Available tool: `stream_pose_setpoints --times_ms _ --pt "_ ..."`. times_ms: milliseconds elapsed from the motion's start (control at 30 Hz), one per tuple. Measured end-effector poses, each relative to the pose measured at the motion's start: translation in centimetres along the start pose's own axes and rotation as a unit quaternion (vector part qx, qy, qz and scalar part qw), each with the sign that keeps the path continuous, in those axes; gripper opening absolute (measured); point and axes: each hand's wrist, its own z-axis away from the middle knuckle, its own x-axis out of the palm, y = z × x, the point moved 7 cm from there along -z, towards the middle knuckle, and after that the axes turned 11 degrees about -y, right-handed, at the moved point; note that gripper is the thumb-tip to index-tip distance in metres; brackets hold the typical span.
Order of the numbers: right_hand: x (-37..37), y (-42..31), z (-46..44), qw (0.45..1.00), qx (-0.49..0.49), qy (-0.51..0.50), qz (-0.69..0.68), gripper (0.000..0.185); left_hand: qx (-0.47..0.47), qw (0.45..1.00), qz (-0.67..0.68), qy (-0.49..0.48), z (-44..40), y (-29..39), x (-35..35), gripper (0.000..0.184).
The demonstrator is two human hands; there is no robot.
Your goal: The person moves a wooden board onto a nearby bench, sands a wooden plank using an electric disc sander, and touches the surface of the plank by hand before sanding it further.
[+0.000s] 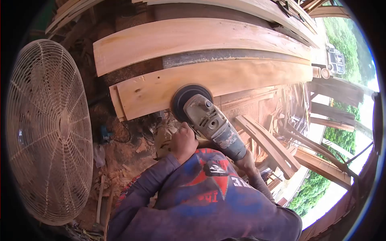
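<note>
An angle grinder (213, 124) with a round dark disc (189, 98) lies over the near edge of a long pale board (225, 78). My left hand (184, 141) is closed in a fist beside the disc, at the grinder's head; whatever its fingers wrap round is mostly hidden. Near my body, my right hand (246, 160) grips the rear end of the grinder's body. A second long board (193, 36) lies beyond the first, with a dark strip of bench between them.
At the left stands a large round fan (54, 128) with a wire cage. Loose timber pieces (269, 144) lean at the right, and sawdust and offcuts cover the ground. More planks (241, 10) lie at the top. A vehicle (336, 60) is outside at the right.
</note>
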Motion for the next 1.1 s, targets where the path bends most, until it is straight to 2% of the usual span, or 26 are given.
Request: stream_pose_setpoints --times_ms 133,200,300,367,433,467,500,600,633,700,1000,1100 --pt "-0.6 2.5 1.7 0.997 0.063 0.041 -0.035 0.04 0.018 0.998 -0.044 -0.041 -2.5 3.2 1.6 0.038" --pt "-0.5 5.4 1.8 0.997 0.063 0.045 -0.029 0.042 0.034 0.995 -0.062 -0.066 -3.8 4.8 2.3 0.037" --pt "-1.9 4.2 2.4 0.996 0.08 0.041 -0.024 0.04 0.041 0.99 -0.095 -0.092 -5.7 6.9 3.5 0.039" --pt "-3.6 1.8 2.3 0.992 0.067 0.075 -0.082 0.037 0.049 0.987 -0.115 -0.105 -7.3 8.5 4.1 0.04" --pt "-4.4 2.5 2.1 0.99 0.071 0.084 -0.085 0.036 0.06 0.982 -0.134 -0.116 -8.6 10.3 4.8 0.041" --pt "-5.1 2.9 2.0 0.99 0.073 0.093 -0.081 0.035 0.068 0.979 -0.15 -0.117 -9.3 11.2 5.2 0.036" --pt "-5.4 4.2 2.0 0.988 0.077 0.101 -0.086 0.035 0.077 0.976 -0.167 -0.119 -10.0 12.4 5.6 0.03" --pt "-5.9 9.5 2.1 0.983 0.107 0.116 -0.099 0.034 0.094 0.971 -0.185 -0.12 -11.7 15.6 6.8 0.029" --pt "-6.4 10.2 2.2 0.981 0.106 0.125 -0.105 0.033 0.098 0.969 -0.188 -0.125 -12.4 16.3 7.5 0.029" --pt "-7.3 11.6 2.0 0.978 0.107 0.136 -0.114 0.033 0.101 0.967 -0.164 -0.164 -14.3 17.6 9.2 0.041" --pt "-13.8 16.2 0.2 0.957 0.164 0.175 -0.166 0.029 0.173 0.945 -0.188 -0.205 -22.1 28.4 14.1 0.033" --pt "-16.5 17.9 -0.9 0.945 0.176 0.193 -0.195 0.029 0.208 0.937 -0.206 -0.189 -24.8 32.3 15.9 0.034"
